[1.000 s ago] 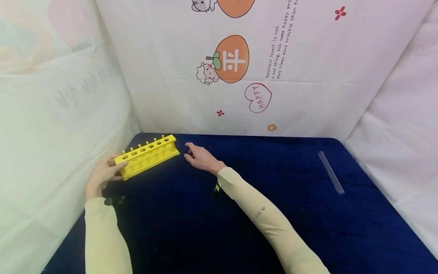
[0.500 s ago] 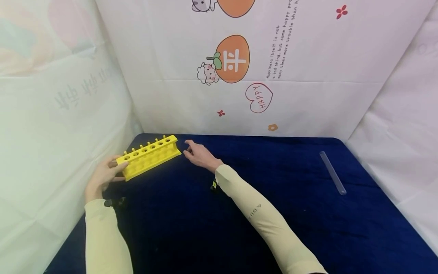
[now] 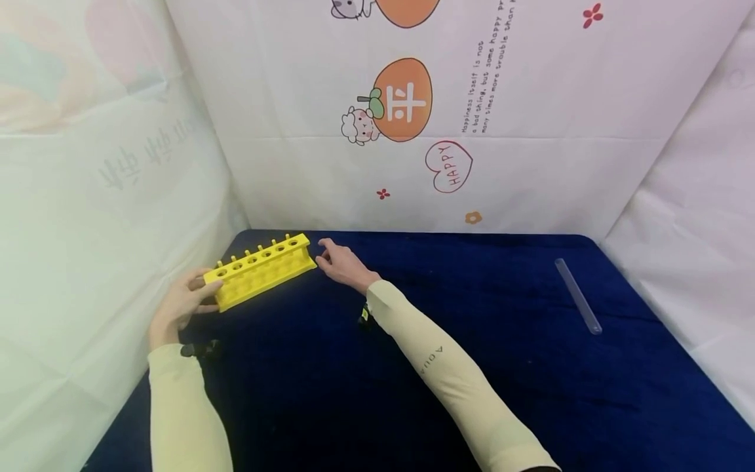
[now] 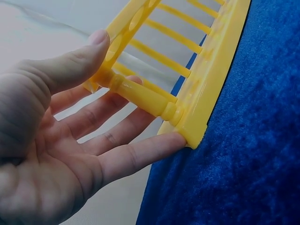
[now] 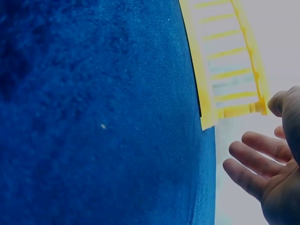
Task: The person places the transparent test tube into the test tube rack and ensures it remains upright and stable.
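A yellow test tube rack, with a row of round holes and a row of pegs, stands on the dark blue cloth at the left. My left hand grips its left end. In the left wrist view the thumb lies on the top plate, and the fingers spread behind the end post. At the rack's other end, my right hand holds nothing. Its fingers are relaxed and slightly bent, a small gap away from the rack's end in the right wrist view.
A clear test tube lies on the cloth-covered table at the far right. White printed curtains enclose the table at the back and both sides, with the left one close to my left arm.
The gap between my right hand and the rack's right end has narrowed slightly, and the right forearm has shifted left. My left hand keeps its grip. The whole head view has drifted a little.
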`<action>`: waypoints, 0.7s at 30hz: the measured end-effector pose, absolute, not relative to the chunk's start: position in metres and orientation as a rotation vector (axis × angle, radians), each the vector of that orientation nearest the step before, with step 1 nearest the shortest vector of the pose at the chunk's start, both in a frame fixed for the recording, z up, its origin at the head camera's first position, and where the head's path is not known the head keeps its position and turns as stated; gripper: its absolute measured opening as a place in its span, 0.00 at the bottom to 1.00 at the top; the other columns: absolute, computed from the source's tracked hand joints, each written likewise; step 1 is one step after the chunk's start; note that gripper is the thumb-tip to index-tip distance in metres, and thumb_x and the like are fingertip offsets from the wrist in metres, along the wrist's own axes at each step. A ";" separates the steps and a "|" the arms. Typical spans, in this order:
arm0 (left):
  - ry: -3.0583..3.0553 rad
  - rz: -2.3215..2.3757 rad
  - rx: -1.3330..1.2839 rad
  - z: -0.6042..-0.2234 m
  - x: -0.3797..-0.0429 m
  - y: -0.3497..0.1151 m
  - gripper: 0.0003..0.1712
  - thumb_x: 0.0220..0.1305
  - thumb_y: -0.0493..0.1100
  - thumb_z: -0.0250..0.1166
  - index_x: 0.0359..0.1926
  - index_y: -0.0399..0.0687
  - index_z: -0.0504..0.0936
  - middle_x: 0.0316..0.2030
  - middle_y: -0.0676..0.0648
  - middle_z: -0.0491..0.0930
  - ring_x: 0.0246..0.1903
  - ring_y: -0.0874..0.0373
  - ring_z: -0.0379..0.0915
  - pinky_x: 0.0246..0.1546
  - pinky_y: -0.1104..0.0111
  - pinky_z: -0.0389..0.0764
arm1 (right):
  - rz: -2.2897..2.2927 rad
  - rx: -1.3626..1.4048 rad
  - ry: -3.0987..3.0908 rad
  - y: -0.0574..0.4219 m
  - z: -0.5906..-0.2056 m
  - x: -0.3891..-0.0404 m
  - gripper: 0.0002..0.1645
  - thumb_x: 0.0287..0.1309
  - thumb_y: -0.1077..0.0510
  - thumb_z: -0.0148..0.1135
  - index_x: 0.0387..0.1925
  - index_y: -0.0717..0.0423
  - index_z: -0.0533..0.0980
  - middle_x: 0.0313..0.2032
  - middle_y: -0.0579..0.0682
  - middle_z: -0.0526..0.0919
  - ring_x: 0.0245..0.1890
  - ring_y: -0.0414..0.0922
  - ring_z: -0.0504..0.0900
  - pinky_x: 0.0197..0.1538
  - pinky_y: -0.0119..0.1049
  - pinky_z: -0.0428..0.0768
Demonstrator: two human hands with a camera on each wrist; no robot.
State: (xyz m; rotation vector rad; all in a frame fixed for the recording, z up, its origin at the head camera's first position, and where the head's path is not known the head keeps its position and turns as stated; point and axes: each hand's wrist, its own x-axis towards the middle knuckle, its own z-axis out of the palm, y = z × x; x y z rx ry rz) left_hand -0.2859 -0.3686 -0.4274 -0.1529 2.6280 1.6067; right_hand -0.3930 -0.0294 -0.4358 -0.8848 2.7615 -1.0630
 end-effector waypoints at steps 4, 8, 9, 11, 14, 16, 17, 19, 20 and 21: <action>2.615 1.626 -0.128 -0.429 -0.287 -0.371 0.37 0.73 0.53 0.57 0.73 0.40 0.57 0.67 0.28 0.62 0.59 0.35 0.71 0.50 0.49 0.84 | -1.075 -0.869 2.764 -0.030 -0.438 -0.393 0.29 0.75 0.49 0.47 0.72 0.52 0.58 0.50 0.50 0.82 0.35 0.40 0.81 0.38 0.35 0.82; 2.595 1.636 -0.088 -0.433 -0.288 -0.374 0.35 0.73 0.52 0.57 0.72 0.39 0.58 0.67 0.28 0.64 0.59 0.36 0.72 0.51 0.47 0.83 | -1.059 -0.854 2.757 -0.030 -0.441 -0.391 0.29 0.75 0.50 0.47 0.72 0.52 0.58 0.51 0.51 0.82 0.37 0.40 0.82 0.39 0.36 0.82; 2.592 1.636 -0.084 -0.434 -0.288 -0.374 0.35 0.73 0.51 0.57 0.72 0.39 0.58 0.67 0.28 0.64 0.58 0.36 0.72 0.51 0.47 0.83 | -1.055 -0.852 2.754 -0.030 -0.442 -0.391 0.29 0.75 0.50 0.47 0.72 0.51 0.58 0.51 0.51 0.82 0.37 0.40 0.82 0.40 0.36 0.83; 2.586 1.635 -0.078 -0.435 -0.288 -0.374 0.36 0.73 0.51 0.57 0.73 0.39 0.57 0.67 0.28 0.64 0.59 0.36 0.72 0.51 0.47 0.82 | -1.054 -0.855 2.747 -0.030 -0.443 -0.390 0.29 0.75 0.50 0.47 0.72 0.53 0.58 0.51 0.51 0.82 0.38 0.41 0.82 0.40 0.36 0.83; 2.582 1.638 -0.076 -0.434 -0.288 -0.374 0.37 0.73 0.52 0.57 0.74 0.40 0.56 0.68 0.28 0.63 0.60 0.35 0.71 0.51 0.47 0.82 | -1.052 -0.849 2.743 -0.032 -0.444 -0.392 0.30 0.75 0.49 0.47 0.73 0.53 0.57 0.53 0.52 0.81 0.40 0.41 0.83 0.41 0.36 0.83; 2.578 1.639 -0.071 -0.433 -0.287 -0.374 0.38 0.73 0.53 0.57 0.74 0.40 0.56 0.68 0.29 0.63 0.60 0.35 0.70 0.52 0.47 0.82 | -1.054 -0.845 2.742 -0.033 -0.443 -0.392 0.31 0.75 0.48 0.47 0.73 0.53 0.57 0.54 0.52 0.81 0.41 0.42 0.83 0.42 0.36 0.83; 2.575 1.642 -0.067 -0.432 -0.287 -0.374 0.38 0.73 0.53 0.57 0.74 0.40 0.55 0.68 0.29 0.62 0.60 0.35 0.70 0.52 0.47 0.82 | -1.052 -0.842 2.742 -0.034 -0.443 -0.392 0.31 0.75 0.49 0.47 0.73 0.52 0.57 0.54 0.52 0.81 0.41 0.42 0.83 0.42 0.36 0.83; 2.567 1.649 -0.061 -0.431 -0.286 -0.374 0.39 0.72 0.54 0.57 0.74 0.41 0.55 0.68 0.29 0.62 0.60 0.35 0.70 0.52 0.47 0.82 | -1.039 -0.839 2.745 -0.035 -0.443 -0.392 0.31 0.75 0.49 0.47 0.74 0.50 0.56 0.55 0.52 0.81 0.42 0.42 0.83 0.42 0.36 0.83; 2.560 1.655 -0.056 -0.431 -0.285 -0.374 0.40 0.72 0.55 0.58 0.74 0.41 0.55 0.69 0.29 0.62 0.60 0.36 0.70 0.52 0.47 0.82 | -1.037 -0.845 2.743 -0.036 -0.443 -0.391 0.31 0.76 0.49 0.47 0.74 0.50 0.55 0.55 0.52 0.81 0.42 0.42 0.83 0.42 0.36 0.83; 2.554 1.663 -0.052 -0.430 -0.284 -0.374 0.40 0.71 0.55 0.58 0.74 0.41 0.55 0.69 0.29 0.62 0.60 0.36 0.70 0.52 0.47 0.82 | -1.031 -0.850 2.742 -0.036 -0.443 -0.391 0.32 0.76 0.49 0.46 0.75 0.50 0.55 0.56 0.52 0.80 0.42 0.42 0.83 0.42 0.36 0.83</action>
